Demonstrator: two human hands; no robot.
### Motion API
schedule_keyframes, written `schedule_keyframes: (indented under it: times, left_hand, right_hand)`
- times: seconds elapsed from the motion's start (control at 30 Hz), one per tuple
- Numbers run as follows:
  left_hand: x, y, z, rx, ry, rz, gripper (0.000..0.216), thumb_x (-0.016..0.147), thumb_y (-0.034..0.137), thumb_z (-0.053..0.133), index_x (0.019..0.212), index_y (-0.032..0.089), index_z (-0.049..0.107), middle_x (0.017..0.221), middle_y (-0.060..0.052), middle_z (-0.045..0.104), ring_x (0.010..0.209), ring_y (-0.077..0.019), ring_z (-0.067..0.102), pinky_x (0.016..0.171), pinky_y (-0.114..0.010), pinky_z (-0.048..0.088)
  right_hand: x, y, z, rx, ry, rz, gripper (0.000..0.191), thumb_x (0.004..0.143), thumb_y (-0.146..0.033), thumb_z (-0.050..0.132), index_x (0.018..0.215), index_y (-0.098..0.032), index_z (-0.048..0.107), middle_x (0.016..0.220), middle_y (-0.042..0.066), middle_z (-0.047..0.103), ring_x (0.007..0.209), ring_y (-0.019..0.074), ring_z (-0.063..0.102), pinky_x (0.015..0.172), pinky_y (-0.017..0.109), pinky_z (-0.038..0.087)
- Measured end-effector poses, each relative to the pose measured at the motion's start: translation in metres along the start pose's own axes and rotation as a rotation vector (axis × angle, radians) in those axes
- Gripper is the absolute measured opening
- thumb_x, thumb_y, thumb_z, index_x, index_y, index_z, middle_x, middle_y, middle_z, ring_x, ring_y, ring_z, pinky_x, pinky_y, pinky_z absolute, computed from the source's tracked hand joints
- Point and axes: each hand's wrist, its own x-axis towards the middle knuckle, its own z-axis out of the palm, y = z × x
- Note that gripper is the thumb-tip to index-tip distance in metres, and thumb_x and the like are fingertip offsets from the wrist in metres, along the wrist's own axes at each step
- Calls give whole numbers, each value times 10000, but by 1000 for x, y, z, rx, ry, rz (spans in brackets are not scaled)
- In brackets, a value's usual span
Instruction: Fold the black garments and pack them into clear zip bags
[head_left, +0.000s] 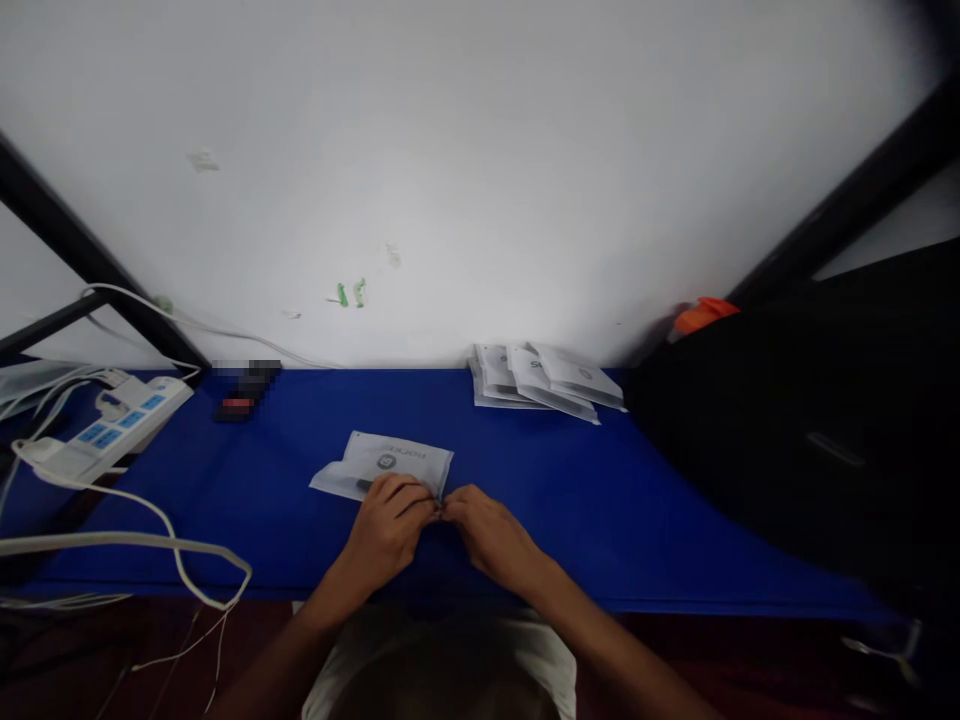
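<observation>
Before me the blue worktop (600, 480) runs to a white wall. A black bag (787, 420) sits at its right, a stack of pouches (544, 380) at the back. My left hand (386, 530) and right hand (487, 535) meet fingertip to fingertip, pinching the near edge of a flat grey pouch (386, 462) lying on the worktop.

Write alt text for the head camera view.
Both hands, left hand and right hand, pinch the corner of a grey plastic pouch on a blue table. A stack of pouches lies by the white wall.
</observation>
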Motion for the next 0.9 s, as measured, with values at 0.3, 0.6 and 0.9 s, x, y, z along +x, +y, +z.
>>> schedule_keyframes:
  times: [0.3, 0.6, 0.9]
  left_hand:
    - [-20, -45, -43, 218, 68, -124, 115, 896, 89, 553, 890, 184, 618, 909, -61, 634, 871, -208, 570, 774, -372, 441]
    - [-35, -55, -54, 167, -46, -174, 114, 922, 119, 520, 877, 188, 600, 923, -58, 614, 836, -185, 568, 722, -319, 464]
    - [-28, -53, -46, 80, -195, -237, 195, 880, 356, 643, 981, 199, 586, 1092, -87, 613, 982, -232, 590, 837, -385, 492]
  right_hand:
    - [-5, 24, -30, -1, 204, 69, 345, 764, 72, 374, 899, -239, 438, 915, 39, 591, 836, 160, 584, 709, 272, 494]
    - [-16, 34, -34, -45, 198, 127, 306, 772, 57, 386, 822, -244, 412, 909, 37, 602, 817, 164, 594, 700, 281, 496]
    - [-20, 39, -44, -73, 132, 182, 240, 895, -12, 402, 920, -240, 475, 902, 44, 610, 835, 178, 610, 723, 309, 530]
